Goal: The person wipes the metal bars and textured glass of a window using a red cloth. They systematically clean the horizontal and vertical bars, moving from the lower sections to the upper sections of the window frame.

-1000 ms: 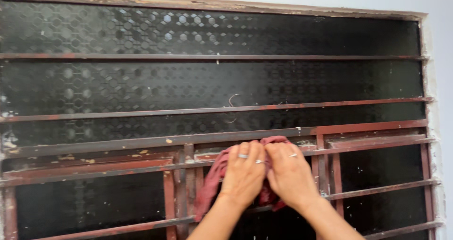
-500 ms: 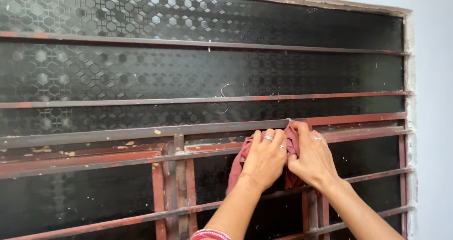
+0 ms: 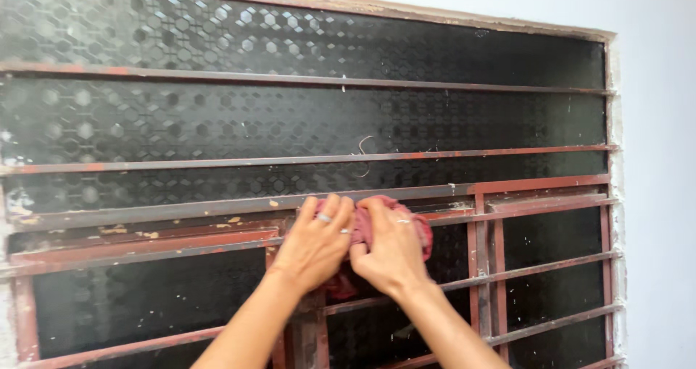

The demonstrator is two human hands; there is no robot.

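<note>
Pressing a red cloth (image 3: 377, 227) against a rusty window grille (image 3: 507, 209) with both hands.
The left hand (image 3: 315, 242) and right hand (image 3: 391, 249) sit side by side, fingers (image 3: 326, 213) together and clamped on the cloth, which is bunched over a horizontal bar (image 3: 181, 208) before dark patterned glass (image 3: 217, 122).

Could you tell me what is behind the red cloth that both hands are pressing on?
The red cloth lies against the window grille bars, with dark patterned glass behind. The left hand and right hand cover most of it, hiding that spot.
</note>
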